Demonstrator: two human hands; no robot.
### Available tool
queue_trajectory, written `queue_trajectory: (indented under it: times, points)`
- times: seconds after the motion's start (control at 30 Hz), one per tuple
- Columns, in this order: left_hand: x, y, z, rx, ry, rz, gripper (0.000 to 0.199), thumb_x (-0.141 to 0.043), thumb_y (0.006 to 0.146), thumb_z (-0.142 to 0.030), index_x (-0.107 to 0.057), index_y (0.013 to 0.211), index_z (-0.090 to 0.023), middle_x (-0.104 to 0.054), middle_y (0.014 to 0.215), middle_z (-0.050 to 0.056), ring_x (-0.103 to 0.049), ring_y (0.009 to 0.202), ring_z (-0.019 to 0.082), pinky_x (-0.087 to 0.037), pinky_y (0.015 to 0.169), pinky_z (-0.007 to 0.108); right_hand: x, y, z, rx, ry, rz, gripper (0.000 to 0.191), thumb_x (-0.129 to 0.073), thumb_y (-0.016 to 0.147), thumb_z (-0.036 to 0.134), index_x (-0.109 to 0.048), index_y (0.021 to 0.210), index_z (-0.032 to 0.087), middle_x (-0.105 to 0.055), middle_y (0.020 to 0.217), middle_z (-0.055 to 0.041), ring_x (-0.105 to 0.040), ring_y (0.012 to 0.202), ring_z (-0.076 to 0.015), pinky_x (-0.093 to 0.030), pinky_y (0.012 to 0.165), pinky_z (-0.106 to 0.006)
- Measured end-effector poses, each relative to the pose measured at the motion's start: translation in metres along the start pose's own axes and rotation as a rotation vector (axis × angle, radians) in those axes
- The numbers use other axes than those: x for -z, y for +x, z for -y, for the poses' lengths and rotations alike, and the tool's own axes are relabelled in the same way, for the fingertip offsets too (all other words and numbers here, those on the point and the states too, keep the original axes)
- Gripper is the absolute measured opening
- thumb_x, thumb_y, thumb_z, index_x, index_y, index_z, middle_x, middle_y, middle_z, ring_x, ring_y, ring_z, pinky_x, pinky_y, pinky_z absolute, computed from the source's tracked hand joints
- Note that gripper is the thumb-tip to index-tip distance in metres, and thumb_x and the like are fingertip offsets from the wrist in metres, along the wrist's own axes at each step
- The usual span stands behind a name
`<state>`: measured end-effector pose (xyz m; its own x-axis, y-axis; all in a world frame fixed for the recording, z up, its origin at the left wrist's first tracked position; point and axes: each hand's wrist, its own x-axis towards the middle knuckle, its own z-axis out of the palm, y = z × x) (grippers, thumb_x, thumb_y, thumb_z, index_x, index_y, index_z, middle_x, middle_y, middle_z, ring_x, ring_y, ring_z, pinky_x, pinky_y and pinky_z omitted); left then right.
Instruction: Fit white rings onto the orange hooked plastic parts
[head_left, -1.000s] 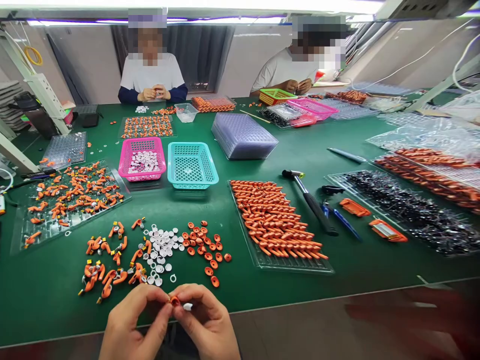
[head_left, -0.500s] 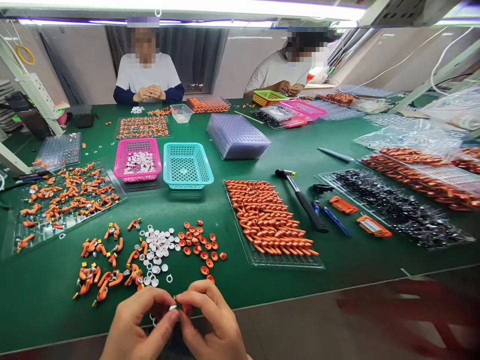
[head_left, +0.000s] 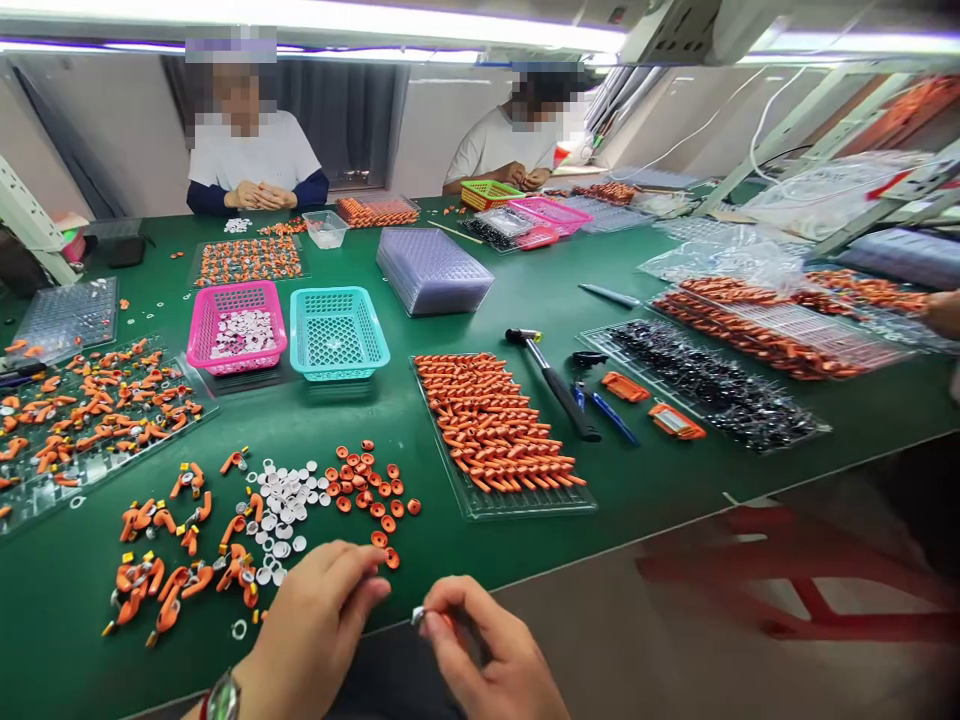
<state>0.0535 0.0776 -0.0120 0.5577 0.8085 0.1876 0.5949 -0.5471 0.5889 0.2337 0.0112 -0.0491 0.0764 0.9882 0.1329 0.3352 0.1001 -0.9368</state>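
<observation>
My right hand (head_left: pixel 491 650) pinches a small orange earbud housing (head_left: pixel 448 622) with a whitish-silver end (head_left: pixel 418 615), just beyond the table's front edge. Most of the housing is hidden behind the fingers. My left hand (head_left: pixel 319 615) reaches over the table edge, its thumb and index finger apart. Its index fingertip is right beside a round orange cap (head_left: pixel 391 558); whether they touch, I cannot tell. Several more orange caps (head_left: pixel 364 478) lie loose on the table. To their left are many white discs (head_left: pixel 281 500), then a group of orange earbud housings (head_left: pixel 161 570) with yellow tabs.
A pink basket (head_left: pixel 196 335) with white pieces stands beside a turquoise basket (head_left: pixel 300 340). A tray of orange stems (head_left: pixel 495 425), a hammer (head_left: pixel 555 385) and a tray of black parts (head_left: pixel 712 385) lie to the right. Two people sit opposite; another person's hand (head_left: pixel 943 315) shows at far right.
My left hand has let go of the piece and moved forward to the orange caps. My right hand has drawn a little right with the earbud housing. The view has turned right.
</observation>
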Motion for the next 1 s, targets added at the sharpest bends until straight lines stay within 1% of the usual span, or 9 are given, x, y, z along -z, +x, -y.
queue_trajectory:
  times: [0.13, 0.23, 0.4, 0.5, 0.63, 0.73, 0.83, 0.9, 1.0]
  points:
    - [-0.013, 0.027, 0.001, -0.006, 0.179, 0.01, 0.02, -0.055, 0.091, -0.003, -0.07, 0.096, -0.015, -0.072, 0.094, 0.009, -0.067, 0.084, 0.025, -0.057, 0.074, 0.036, 0.013, 0.001, -0.002, -0.105, 0.008, 0.039, 0.019, -0.055, 0.092, 0.027, -0.057, 0.074, 0.021, -0.052, 0.063, 0.0028, -0.047, 0.054, -0.0134, -0.04, 0.051, -0.023]
    - [-0.021, 0.036, 0.001, -0.035, 0.257, 0.066, 0.027, -0.052, 0.089, 0.002, -0.071, 0.087, -0.017, -0.071, 0.088, 0.008, -0.064, 0.08, 0.025, -0.055, 0.071, 0.037, 0.014, 0.002, -0.002, -0.149, 0.035, 0.066, 0.02, -0.057, 0.09, 0.03, -0.056, 0.072, 0.021, -0.049, 0.062, 0.0032, -0.046, 0.055, -0.0135, -0.04, 0.052, -0.024]
    - [-0.021, 0.031, 0.0, -0.001, 0.303, 0.105, 0.031, -0.045, 0.086, 0.005, -0.067, 0.079, -0.017, -0.066, 0.079, 0.007, -0.06, 0.075, 0.024, -0.054, 0.07, 0.038, 0.014, 0.004, -0.003, -0.224, 0.125, 0.115, 0.024, -0.06, 0.088, 0.038, -0.058, 0.072, 0.021, -0.048, 0.063, 0.0028, -0.045, 0.057, -0.0143, -0.039, 0.054, -0.025]
    - [-0.013, 0.021, 0.0, 0.066, 0.252, 0.077, 0.029, -0.043, 0.087, 0.003, -0.066, 0.084, -0.015, -0.065, 0.082, 0.008, -0.06, 0.076, 0.025, -0.054, 0.069, 0.039, 0.011, 0.007, -0.001, -0.254, 0.175, 0.137, 0.026, -0.063, 0.087, 0.042, -0.058, 0.072, 0.021, -0.048, 0.064, 0.0029, -0.045, 0.057, -0.0144, -0.039, 0.054, -0.025]
    - [0.004, 0.003, 0.003, 0.144, 0.095, 0.021, 0.028, -0.044, 0.092, -0.005, -0.066, 0.102, -0.018, -0.062, 0.087, 0.005, -0.062, 0.074, 0.018, -0.054, 0.067, 0.027, 0.0, 0.011, 0.007, -0.217, 0.202, 0.172, 0.025, -0.062, 0.087, 0.04, -0.056, 0.072, 0.021, -0.048, 0.064, 0.0035, -0.045, 0.057, -0.0137, -0.038, 0.055, -0.025]
    - [0.016, -0.013, 0.005, 0.256, -0.21, -0.002, 0.022, -0.049, 0.094, -0.016, -0.07, 0.093, -0.022, -0.065, 0.082, 0.002, -0.064, 0.072, 0.016, -0.053, 0.066, 0.025, -0.012, 0.013, 0.016, -0.184, 0.223, 0.168, 0.023, -0.06, 0.087, 0.036, -0.055, 0.072, 0.02, -0.047, 0.062, 0.0042, -0.043, 0.056, -0.013, -0.036, 0.055, -0.025]
    - [0.024, -0.028, 0.009, 0.408, -0.566, -0.027, 0.014, -0.06, 0.088, -0.025, -0.073, 0.092, -0.023, -0.071, 0.083, 0.003, -0.066, 0.075, 0.017, -0.053, 0.066, 0.025, -0.02, 0.017, 0.026, -0.163, 0.231, 0.184, 0.021, -0.058, 0.088, 0.034, -0.054, 0.072, 0.021, -0.045, 0.062, 0.0046, -0.04, 0.055, -0.0129, -0.033, 0.054, -0.026]
    - [0.026, -0.035, 0.011, 0.506, -0.758, -0.027, 0.014, -0.066, 0.084, -0.027, -0.075, 0.093, -0.022, -0.075, 0.084, 0.003, -0.068, 0.073, 0.017, -0.054, 0.063, 0.023, -0.022, 0.021, 0.031, -0.158, 0.219, 0.221, 0.019, -0.056, 0.088, 0.032, -0.053, 0.073, 0.021, -0.046, 0.063, 0.0043, -0.041, 0.056, -0.0131, -0.033, 0.054, -0.026]
    - [0.026, -0.044, 0.012, 0.581, -0.873, -0.035, 0.017, -0.072, 0.079, -0.025, -0.078, 0.094, -0.023, -0.078, 0.083, 0.003, -0.072, 0.075, 0.018, -0.056, 0.065, 0.021, -0.022, 0.027, 0.038, -0.148, 0.183, 0.306, 0.016, -0.054, 0.088, 0.029, -0.051, 0.074, 0.021, -0.046, 0.064, 0.0042, -0.041, 0.057, -0.0132, -0.034, 0.054, -0.025]
